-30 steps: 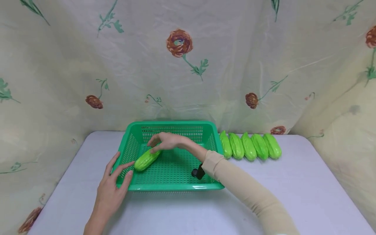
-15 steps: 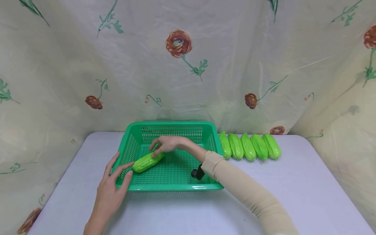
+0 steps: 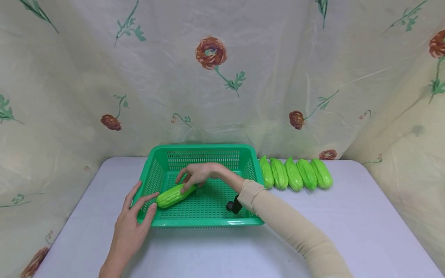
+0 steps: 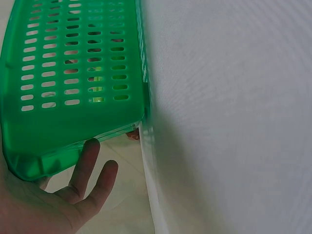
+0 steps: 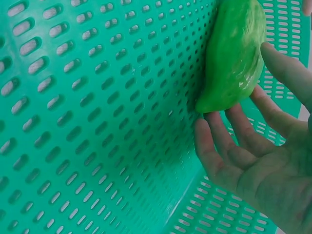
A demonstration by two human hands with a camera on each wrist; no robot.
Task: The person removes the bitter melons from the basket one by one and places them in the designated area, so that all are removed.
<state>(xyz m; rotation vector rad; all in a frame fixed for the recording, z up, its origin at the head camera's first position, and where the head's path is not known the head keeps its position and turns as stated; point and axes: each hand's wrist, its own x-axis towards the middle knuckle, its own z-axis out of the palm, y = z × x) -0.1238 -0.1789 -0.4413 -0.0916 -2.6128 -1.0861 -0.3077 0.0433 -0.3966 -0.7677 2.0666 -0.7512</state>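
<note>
A bright green, ribbed bitter melon (image 3: pixel 174 196) lies tilted in the left part of a green plastic basket (image 3: pixel 208 222). My right hand (image 3: pixel 199 173) reaches in from the right and holds its tapered end. In the right wrist view the thumb (image 5: pixel 287 68) is on one side of the bitter melon (image 5: pixel 236 53), fingers on the other. My left hand (image 3: pixel 132 224) grips the basket's front left corner, thumb and index finger over the rim, the index tip right at the melon's blunt end. Other fingers (image 4: pixel 87 165) lie outside the wall.
Several more bitter melons (image 3: pixel 293 175) stand in a row on the white tabletop (image 3: pixel 347 227), just right of the basket. A black wrist camera (image 3: pixel 234 205) hangs under the right forearm, inside the basket. Behind the table hangs a floral curtain (image 3: pixel 257 116).
The bitter melon's tapered end has shifted right and toward the front, along with my right hand, so it lies flatter across the basket. My left hand has stayed at the corner.
</note>
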